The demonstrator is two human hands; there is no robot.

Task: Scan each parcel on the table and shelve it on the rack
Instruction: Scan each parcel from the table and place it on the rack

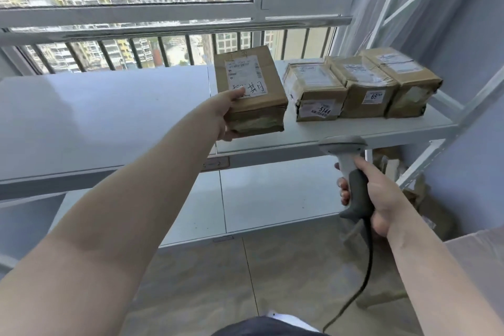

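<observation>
Left hand [227, 114] gripping a brown cardboard parcel with a white shipping label [249, 94] at the parcel's left side, thumb lying on the label and fingers curled beneath. The parcel sits at the left edge of the white rack shelf [354, 133], its near end tilted up and apparently not yet flat on the shelf. Its long axis runs from the near edge toward the barred window [163, 49]. To its right, close but apart, three taped brown cardboard parcels [360, 84] stand in a row, touching one another. Right hand [373, 196] wrapped around the dark handle of a grey corded barcode scanner [347, 166], held below and in front of the shelf's near edge, head pointing toward the shelf. Judged step: shelving. The held parcel lies left of the row, so the coming move likely turns on sliding it rightward and setting it down; the left hand is nearer.
</observation>
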